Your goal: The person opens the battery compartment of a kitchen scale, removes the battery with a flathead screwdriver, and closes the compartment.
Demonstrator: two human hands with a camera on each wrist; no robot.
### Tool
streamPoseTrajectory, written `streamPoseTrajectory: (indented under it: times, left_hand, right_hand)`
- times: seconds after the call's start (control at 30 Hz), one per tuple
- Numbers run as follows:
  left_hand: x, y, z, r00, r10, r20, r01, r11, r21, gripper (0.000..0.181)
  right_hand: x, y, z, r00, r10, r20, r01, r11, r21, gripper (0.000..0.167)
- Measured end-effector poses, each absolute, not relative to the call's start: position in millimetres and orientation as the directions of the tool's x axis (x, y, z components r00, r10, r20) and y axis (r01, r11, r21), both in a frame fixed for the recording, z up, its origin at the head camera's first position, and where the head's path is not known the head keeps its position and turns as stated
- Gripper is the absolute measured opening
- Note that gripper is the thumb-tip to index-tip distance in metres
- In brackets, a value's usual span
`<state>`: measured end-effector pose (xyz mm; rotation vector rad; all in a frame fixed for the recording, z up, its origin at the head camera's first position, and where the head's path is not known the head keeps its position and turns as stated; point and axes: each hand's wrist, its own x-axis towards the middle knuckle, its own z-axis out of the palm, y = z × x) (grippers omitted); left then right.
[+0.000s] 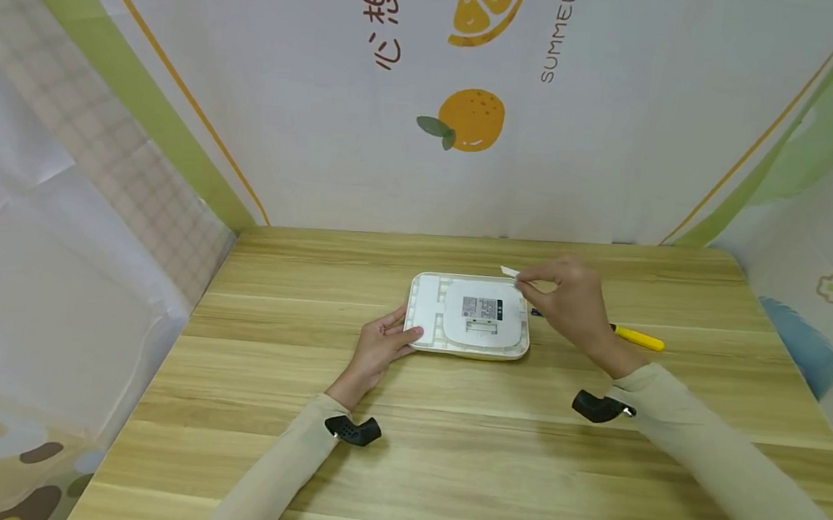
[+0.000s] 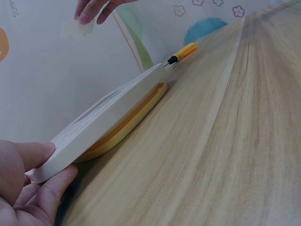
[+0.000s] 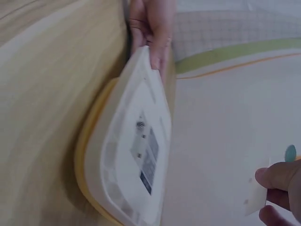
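My left hand point(image 1: 375, 346) grips the left end of a flat white device point(image 1: 460, 333) that looks like a kitchen scale turned underside up. A printed label point(image 1: 482, 307) and a small recessed compartment point(image 1: 481, 327) show on its underside. The left wrist view shows it tilted, its held end raised, with a yellow rounded part point(image 2: 115, 136) beneath. Above the far right corner, my right hand point(image 1: 567, 300) pinches a thin white plastic piece, probably a cover point(image 3: 257, 194), between thumb and fingers, apart from the device.
A screwdriver with a yellow handle point(image 1: 638, 338) lies on the wooden table point(image 1: 442, 463) right of the device, partly hidden behind my right hand. A printed cloth point(image 1: 322, 142) hangs along the table's far edge. Something blue and rounded point(image 1: 800, 347) is beyond the right edge.
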<state>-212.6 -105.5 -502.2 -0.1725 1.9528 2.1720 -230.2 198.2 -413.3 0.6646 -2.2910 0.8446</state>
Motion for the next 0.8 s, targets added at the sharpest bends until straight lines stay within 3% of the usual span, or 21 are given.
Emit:
streamPoseTrajectory:
  times: [0.3,0.8]
  left_hand:
    - [-211.9,-106.0,-503.4,-0.969,0.09,-0.229,-0.238,-0.099,0.966,0.062]
    - [-212.2,-105.7,-504.4,-0.975,0.092,-0.201,-0.211,-0.114,0.971,0.061]
  right_hand:
    - [-223.4,177.3,-439.9,-0.605,-0.422,0.675,-0.714,0.663,-0.226,0.011]
    - [-214.6,160.1,-473.5,-0.604,-0.561,0.567,-0.741,0.657,-0.139,0.005]
